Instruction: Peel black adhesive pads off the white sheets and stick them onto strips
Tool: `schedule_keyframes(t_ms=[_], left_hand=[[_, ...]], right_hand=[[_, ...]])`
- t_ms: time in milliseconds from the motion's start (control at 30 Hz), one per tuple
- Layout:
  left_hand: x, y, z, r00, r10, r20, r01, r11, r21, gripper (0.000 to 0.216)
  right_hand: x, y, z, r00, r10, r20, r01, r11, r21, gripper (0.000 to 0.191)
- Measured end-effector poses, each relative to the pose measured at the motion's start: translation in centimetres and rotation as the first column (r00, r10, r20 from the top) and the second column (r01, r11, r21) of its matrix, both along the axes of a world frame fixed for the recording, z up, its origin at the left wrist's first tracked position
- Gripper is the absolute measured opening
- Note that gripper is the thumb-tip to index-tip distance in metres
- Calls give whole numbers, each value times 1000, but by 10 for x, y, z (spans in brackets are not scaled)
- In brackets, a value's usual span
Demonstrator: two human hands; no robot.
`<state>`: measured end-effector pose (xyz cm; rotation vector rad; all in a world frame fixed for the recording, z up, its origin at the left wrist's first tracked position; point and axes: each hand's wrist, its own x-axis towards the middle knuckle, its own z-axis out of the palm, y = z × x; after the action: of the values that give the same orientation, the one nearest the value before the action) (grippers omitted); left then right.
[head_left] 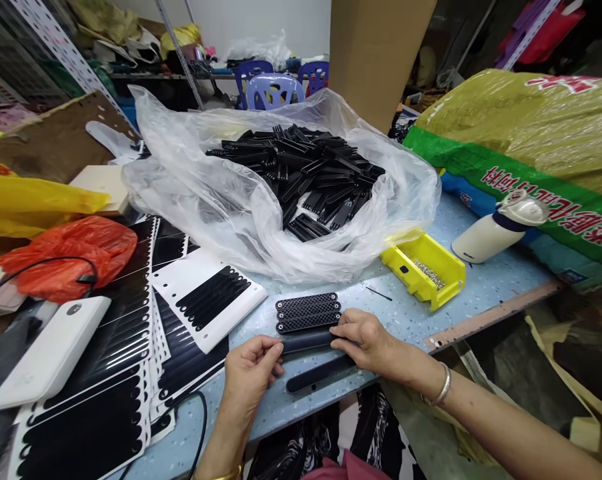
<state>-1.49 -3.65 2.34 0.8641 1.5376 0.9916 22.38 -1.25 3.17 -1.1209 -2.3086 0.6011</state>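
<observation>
My left hand [255,363] pinches the left end of a narrow black strip [307,343] between thumb and fingers. At the strip's right end, my right hand [363,339] grips it the same way, so it stretches level between both hands just over the table. Nearer the table's front edge lies a second long, smooth black piece with rounded ends [317,375], partly under my right hand. Just beyond the held strip, three black pieces with a crosshatched surface [308,313] lie side by side. To the left is a white sheet of black strip stickers [215,298].
A clear plastic bag [215,220] full of black plastic parts [325,167] spreads across the back. On the right stand a yellow bin [448,270] of small metal pieces and a white bottle [488,237]. Stacked black sticker sheets [88,413] and a white power bank [51,353] lie left.
</observation>
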Motion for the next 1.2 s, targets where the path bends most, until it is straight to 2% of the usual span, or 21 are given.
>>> schedule_keyframes(t_ms=[400,467,667,767,867,1067,1200], left_hand=[[-2,2,-2,1000,-7,8,7,1000,-19,32],[-2,2,-2,1000,-7,6,7,1000,-18,32],[-1,2,-1,1000,-4,8,4,1000,-16,31],[0,2,-1,1000,9,7,-9,1000,-19,31],[0,2,-2,1000,9,7,-9,1000,-19,31],[-2,2,-2,1000,2,-3,-2,1000,-16,32],[-1,2,-7,999,-10,-42,10,1000,-6,35]], right_hand=[[7,6,7,999,41,-19,-43,993,-110,16],[7,5,5,998,56,-24,-58,996,-70,18],[4,-1,-3,997,69,-26,-64,984,166,19],[3,-3,-4,998,62,-20,-57,977,206,19],[3,-4,-8,997,53,-47,-43,980,192,18],[19,-2,-10,978,-64,-200,81,994,78,32],[45,2,4,945,-292,-151,307,948,86,21]])
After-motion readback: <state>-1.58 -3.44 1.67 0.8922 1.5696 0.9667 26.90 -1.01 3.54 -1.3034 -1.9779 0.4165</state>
